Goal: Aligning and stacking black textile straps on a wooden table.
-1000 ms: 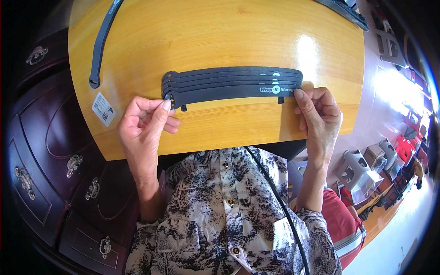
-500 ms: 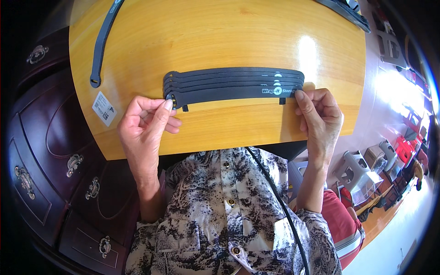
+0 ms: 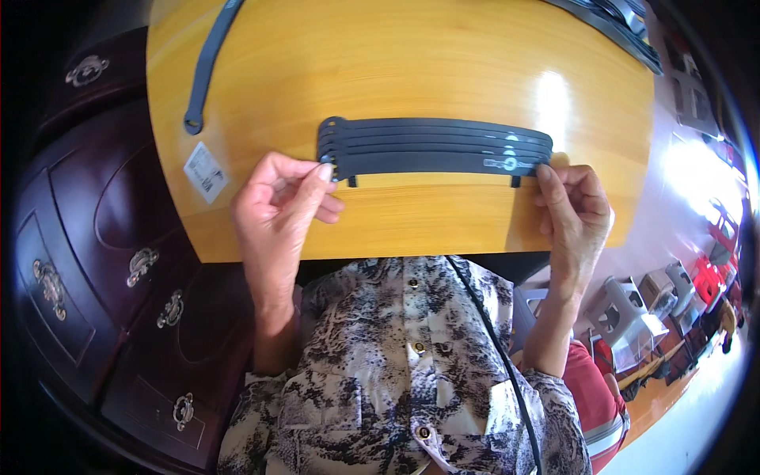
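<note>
Several dark grey storage straps point(image 3: 419, 150) lie stacked and fanned in front of me, with rounded slotted ends on the left and white print near the right end. My left hand point(image 3: 289, 202) pinches the slotted end of the nearest strap between thumb and fingers. At the opposite end, my right hand point(image 3: 576, 198) grips the corner with thumb and fingers. Two short dark tabs stick out below the lower edge of the stack.
The stack is over a yellow wooden table point(image 3: 427, 222). A single dark strap point(image 3: 210, 71) lies at the far left, above a white label point(image 3: 205, 172). More dark straps point(image 3: 621, 32) are heaped at the far right. Dark wooden drawers point(image 3: 127, 214) stand left; grey stools point(image 3: 621, 313) stand right.
Both hands and the straps sit further right in the picture, but the table and cabinet have shifted the same way. Both hands keep their hold.
</note>
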The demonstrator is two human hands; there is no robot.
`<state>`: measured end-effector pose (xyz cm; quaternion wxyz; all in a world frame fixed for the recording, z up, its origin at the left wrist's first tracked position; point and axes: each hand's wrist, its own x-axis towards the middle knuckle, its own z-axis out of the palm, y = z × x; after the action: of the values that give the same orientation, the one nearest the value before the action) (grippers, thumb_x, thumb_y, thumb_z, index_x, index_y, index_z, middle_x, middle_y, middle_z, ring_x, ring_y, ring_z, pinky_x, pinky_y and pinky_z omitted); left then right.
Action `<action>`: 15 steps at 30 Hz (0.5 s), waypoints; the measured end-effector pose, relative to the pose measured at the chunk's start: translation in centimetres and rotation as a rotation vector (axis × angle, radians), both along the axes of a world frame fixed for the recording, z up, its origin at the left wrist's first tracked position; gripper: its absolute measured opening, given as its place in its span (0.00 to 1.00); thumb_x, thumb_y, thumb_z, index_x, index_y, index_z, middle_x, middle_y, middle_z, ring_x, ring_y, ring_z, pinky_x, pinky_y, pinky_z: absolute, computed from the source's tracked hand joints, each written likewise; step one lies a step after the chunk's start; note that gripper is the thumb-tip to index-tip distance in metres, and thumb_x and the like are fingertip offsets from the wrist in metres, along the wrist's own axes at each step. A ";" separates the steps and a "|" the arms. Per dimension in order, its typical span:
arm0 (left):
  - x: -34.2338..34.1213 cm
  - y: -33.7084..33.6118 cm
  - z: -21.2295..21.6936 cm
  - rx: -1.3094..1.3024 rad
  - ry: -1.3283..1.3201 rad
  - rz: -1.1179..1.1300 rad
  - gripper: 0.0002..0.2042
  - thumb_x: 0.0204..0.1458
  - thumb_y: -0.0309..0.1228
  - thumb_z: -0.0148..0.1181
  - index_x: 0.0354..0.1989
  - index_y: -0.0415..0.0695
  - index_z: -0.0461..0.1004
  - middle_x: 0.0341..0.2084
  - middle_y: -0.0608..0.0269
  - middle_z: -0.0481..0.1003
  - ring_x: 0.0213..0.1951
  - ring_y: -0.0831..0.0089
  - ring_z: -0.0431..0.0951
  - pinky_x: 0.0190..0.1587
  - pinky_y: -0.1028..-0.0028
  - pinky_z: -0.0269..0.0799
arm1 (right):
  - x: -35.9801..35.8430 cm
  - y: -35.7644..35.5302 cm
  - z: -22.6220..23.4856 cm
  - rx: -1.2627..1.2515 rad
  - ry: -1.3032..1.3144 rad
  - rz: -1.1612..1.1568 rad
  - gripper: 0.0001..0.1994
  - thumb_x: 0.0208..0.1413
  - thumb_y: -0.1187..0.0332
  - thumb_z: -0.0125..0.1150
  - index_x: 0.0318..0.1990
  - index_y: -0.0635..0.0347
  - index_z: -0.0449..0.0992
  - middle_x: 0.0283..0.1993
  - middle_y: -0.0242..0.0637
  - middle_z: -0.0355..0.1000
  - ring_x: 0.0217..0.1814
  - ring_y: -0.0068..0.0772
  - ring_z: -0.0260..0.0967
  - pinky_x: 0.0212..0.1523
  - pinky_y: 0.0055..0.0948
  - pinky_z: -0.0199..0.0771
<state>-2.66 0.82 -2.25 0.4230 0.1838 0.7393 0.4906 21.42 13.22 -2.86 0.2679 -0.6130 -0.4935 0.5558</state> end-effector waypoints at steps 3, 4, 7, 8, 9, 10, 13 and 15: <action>0.1 -0.1 -0.3 0.001 -0.047 0.006 0.05 0.53 0.22 0.59 0.30 0.36 0.69 0.23 0.59 0.75 0.22 0.76 0.76 0.24 0.80 0.73 | 0.3 -0.2 -0.3 0.016 -0.063 0.002 0.06 0.54 0.70 0.64 0.30 0.61 0.74 0.20 0.24 0.69 0.15 0.08 0.56 0.14 0.11 0.51; -0.1 -0.3 -0.4 0.006 -0.039 -0.001 0.05 0.52 0.21 0.59 0.30 0.36 0.69 0.23 0.59 0.75 0.21 0.77 0.76 0.23 0.80 0.73 | 0.2 -0.2 -0.5 0.027 -0.074 0.005 0.06 0.53 0.70 0.64 0.30 0.60 0.74 0.20 0.24 0.69 0.15 0.08 0.56 0.14 0.11 0.51; -0.2 -0.1 -0.2 -0.006 -0.033 -0.018 0.05 0.52 0.21 0.59 0.29 0.36 0.69 0.22 0.60 0.74 0.22 0.77 0.77 0.23 0.80 0.73 | 0.0 -0.2 -0.4 0.045 -0.101 0.011 0.06 0.53 0.70 0.64 0.30 0.60 0.74 0.19 0.23 0.68 0.15 0.07 0.55 0.14 0.11 0.50; -0.1 0.1 0.0 -0.008 -0.031 -0.018 0.05 0.52 0.21 0.58 0.28 0.36 0.68 0.22 0.60 0.74 0.22 0.77 0.77 0.24 0.80 0.74 | 0.0 -0.1 -0.3 0.054 -0.119 0.011 0.06 0.53 0.70 0.64 0.30 0.60 0.74 0.19 0.23 0.68 0.15 0.07 0.55 0.14 0.11 0.50; -0.1 0.2 0.1 -0.011 -0.022 -0.013 0.05 0.52 0.21 0.58 0.28 0.36 0.68 0.22 0.60 0.74 0.22 0.77 0.77 0.24 0.80 0.74 | -0.1 -0.1 -0.3 0.051 -0.110 0.015 0.06 0.53 0.70 0.64 0.30 0.60 0.74 0.19 0.23 0.68 0.15 0.07 0.55 0.14 0.11 0.50; -0.2 0.2 0.3 -0.019 -0.014 -0.019 0.05 0.52 0.21 0.58 0.28 0.36 0.68 0.22 0.61 0.74 0.22 0.77 0.76 0.23 0.80 0.74 | -0.1 -0.1 -0.3 0.053 -0.112 0.027 0.06 0.53 0.70 0.64 0.30 0.59 0.74 0.19 0.23 0.68 0.15 0.07 0.54 0.14 0.11 0.49; -0.2 0.2 0.3 -0.030 -0.010 -0.020 0.05 0.52 0.21 0.58 0.27 0.36 0.68 0.21 0.61 0.73 0.21 0.77 0.76 0.23 0.80 0.74 | -0.2 0.0 0.0 0.039 -0.117 0.051 0.06 0.53 0.69 0.64 0.30 0.59 0.73 0.19 0.23 0.68 0.14 0.08 0.54 0.14 0.12 0.49; -0.3 0.3 0.3 -0.040 0.009 -0.042 0.05 0.52 0.20 0.57 0.28 0.36 0.67 0.21 0.60 0.73 0.21 0.77 0.76 0.22 0.79 0.74 | -0.5 0.2 0.4 0.023 -0.113 0.064 0.07 0.53 0.69 0.64 0.30 0.59 0.73 0.19 0.23 0.68 0.14 0.08 0.54 0.14 0.12 0.49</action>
<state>-2.95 1.12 -1.90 0.4334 0.1931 0.7468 0.4660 20.94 13.45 -2.50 0.2289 -0.6243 -0.5336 0.5226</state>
